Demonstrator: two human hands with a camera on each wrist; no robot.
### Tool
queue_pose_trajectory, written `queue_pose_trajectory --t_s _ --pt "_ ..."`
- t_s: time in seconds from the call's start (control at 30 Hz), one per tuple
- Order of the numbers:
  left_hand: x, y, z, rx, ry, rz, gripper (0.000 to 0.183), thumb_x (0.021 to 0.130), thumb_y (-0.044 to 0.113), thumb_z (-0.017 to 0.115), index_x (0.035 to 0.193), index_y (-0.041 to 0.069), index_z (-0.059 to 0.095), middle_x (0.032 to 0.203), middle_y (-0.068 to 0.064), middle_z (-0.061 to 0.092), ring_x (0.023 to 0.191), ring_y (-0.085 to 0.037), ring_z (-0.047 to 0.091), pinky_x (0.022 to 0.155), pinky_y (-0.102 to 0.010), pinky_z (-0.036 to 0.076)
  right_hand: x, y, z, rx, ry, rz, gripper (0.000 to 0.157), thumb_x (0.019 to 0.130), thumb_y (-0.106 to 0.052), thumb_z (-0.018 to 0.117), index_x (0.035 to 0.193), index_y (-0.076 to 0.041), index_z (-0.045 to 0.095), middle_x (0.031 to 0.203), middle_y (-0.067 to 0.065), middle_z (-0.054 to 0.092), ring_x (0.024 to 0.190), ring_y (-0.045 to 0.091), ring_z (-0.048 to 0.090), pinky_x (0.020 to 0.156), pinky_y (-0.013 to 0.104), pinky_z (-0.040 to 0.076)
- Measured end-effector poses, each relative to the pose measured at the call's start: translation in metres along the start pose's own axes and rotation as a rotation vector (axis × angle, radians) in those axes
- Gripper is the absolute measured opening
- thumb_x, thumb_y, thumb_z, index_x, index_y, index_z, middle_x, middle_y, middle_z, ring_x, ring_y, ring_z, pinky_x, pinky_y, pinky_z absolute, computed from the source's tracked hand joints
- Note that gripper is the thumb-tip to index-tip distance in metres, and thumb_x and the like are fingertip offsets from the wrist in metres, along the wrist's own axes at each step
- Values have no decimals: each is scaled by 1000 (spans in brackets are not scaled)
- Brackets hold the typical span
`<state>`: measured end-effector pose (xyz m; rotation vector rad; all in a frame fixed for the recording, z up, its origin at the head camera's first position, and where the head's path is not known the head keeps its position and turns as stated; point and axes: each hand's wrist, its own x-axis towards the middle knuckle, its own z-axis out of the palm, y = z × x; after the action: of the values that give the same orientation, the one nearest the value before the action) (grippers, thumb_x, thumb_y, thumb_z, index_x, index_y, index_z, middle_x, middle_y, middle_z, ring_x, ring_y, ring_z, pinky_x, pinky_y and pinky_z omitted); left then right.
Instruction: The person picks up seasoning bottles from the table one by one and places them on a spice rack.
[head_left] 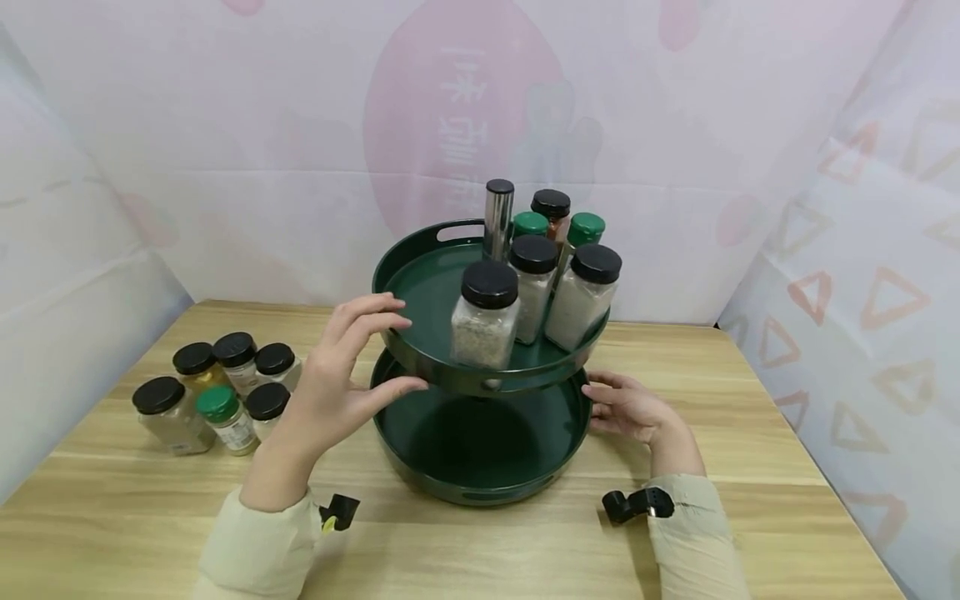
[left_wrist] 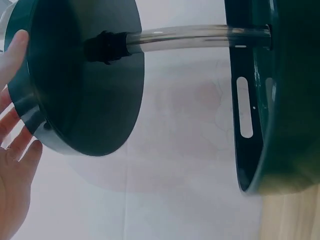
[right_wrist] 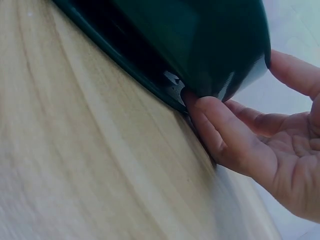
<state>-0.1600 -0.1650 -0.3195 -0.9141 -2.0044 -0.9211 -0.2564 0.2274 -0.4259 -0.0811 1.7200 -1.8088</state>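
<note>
A dark green two-tier tray stand has an upper tray [head_left: 431, 312] above a lower tray [head_left: 480, 450]. My left hand [head_left: 337, 379] is at the upper tray's left rim, its fingers extended and the thumb lower down. In the left wrist view, fingertips [left_wrist: 34, 150] lie against that tray's side. At the lower tray's right edge, my right hand [head_left: 633, 408] touches the outer wall with loosely bent fingers [right_wrist: 225, 120]. A clear jar with a black lid [head_left: 487, 321] stands at the upper tray's front, beside several other black- and green-lidded jars [head_left: 577, 304].
A silver post [head_left: 498, 221] rises from the upper tray. On the wooden table [head_left: 465, 554], to the left, several spice jars [head_left: 176, 421] stand grouped, one with a green lid [head_left: 217, 404]. A printed cloth [head_left: 285, 217] hangs behind.
</note>
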Motion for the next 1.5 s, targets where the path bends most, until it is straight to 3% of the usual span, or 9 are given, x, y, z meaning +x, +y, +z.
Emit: queue_pose_trajectory --t_s 0.2,0.3,0.47,0.6,0.93,1.13,1.23,1.37,1.5 --pt "-13 -3 -28 -2 -6 -89 63 91 48 66 129 -2 58 137 -18 56 137 -26 47 117 -22 34 3 3 1 7 -1 5 66 106 -16 45 156 1 6 89 -7 64 78 4 64 75 25 58" --pt "-20 -7 -49 -16 9 -139 50 90 29 74 127 -2 61 134 -15 59 134 -20 51 116 -22 36 4 3 0 9 -10 -6 72 104 -20 51 156 2 5 90 -7 64 79 4 64 76 25 58" --pt "-35 -16 -78 -11 -1 -333 49 81 -11 75 126 0 61 132 2 60 128 -4 53 107 -11 40 2 4 -4 13 -70 -46 82 100 -26 60 155 4 6 93 -8 65 82 4 65 78 25 58" --pt "-50 -25 -90 -26 -45 -481 44 87 -10 68 129 2 59 128 11 60 124 3 53 101 -5 41 1 4 -4 12 -67 -45 80 100 -26 60 154 4 9 91 -9 66 83 3 65 78 25 57" --pt "-80 -40 -99 -12 -326 -627 42 93 12 70 133 14 57 128 17 56 119 18 46 97 2 34 1 2 1 20 10 5 66 105 -16 48 155 1 9 87 -8 65 78 4 64 76 25 57" --pt "-88 -43 -98 28 -352 -708 46 91 20 74 133 16 57 133 4 58 119 21 41 95 3 33 1 1 1 22 12 6 66 105 -16 48 156 0 9 87 -8 65 78 5 64 75 25 57" --pt "-93 -46 -98 96 -362 -719 47 89 26 76 132 20 58 132 4 58 105 14 48 79 -7 42 2 1 1 19 16 9 66 105 -17 49 156 0 10 87 -8 65 77 4 64 75 25 57" --pt "-98 -50 -96 138 -377 -706 50 86 26 79 130 20 59 126 6 56 83 -1 48 62 -18 41 1 1 2 18 26 14 66 104 -17 49 156 0 11 87 -8 64 77 4 63 75 25 57" --pt "-99 -53 -94 72 -385 -693 54 85 22 80 133 12 56 131 -5 57 98 15 50 73 -6 44 0 1 2 17 37 11 65 105 -17 48 155 0 12 87 -8 64 77 4 63 75 25 57"
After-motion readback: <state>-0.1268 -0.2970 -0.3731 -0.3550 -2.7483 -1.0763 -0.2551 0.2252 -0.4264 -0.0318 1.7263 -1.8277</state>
